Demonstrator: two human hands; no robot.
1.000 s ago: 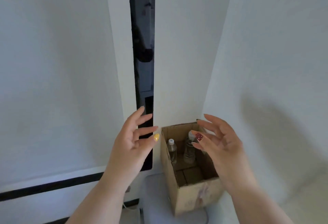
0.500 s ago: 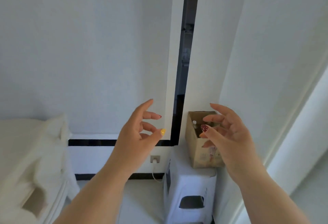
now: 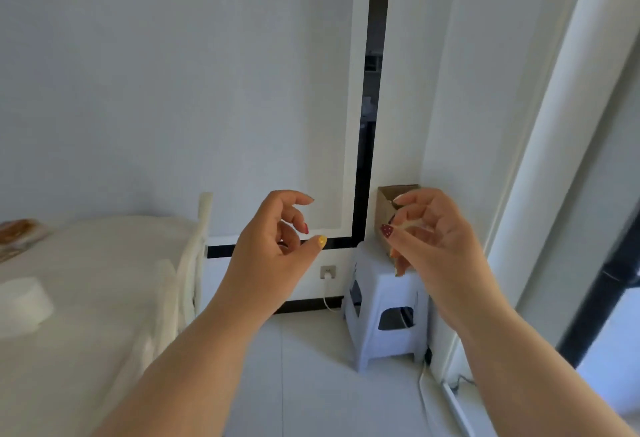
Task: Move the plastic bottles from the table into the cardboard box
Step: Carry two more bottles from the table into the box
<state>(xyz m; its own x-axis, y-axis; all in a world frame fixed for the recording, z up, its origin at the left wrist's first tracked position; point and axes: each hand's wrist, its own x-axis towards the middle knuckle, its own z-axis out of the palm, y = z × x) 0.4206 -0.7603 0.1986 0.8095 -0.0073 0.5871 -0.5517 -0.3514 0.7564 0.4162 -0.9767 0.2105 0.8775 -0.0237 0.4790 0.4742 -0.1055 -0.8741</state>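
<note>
The cardboard box (image 3: 385, 215) stands on a white plastic stool (image 3: 377, 284) in the room's corner. My right hand (image 3: 436, 242) is raised in front of the box and hides most of it, so no bottles show inside. My left hand (image 3: 277, 246) is lifted to the left of the stool. Both hands hold nothing, with fingers loosely curled. A table covered in white cloth (image 3: 86, 281) fills the left side, and no bottle shows on it.
A white roll (image 3: 22, 305) lies on the table's near left, and an orange-brown item (image 3: 17, 229) sits at its far left. A wall socket with a white cable (image 3: 327, 272) is beside the stool. A cable runs along the floor at right (image 3: 426, 388). Tiled floor lies ahead.
The view has pulled back and swung left, so the box looks smaller and the table has come into sight. Both hands' fingers have curled in more.
</note>
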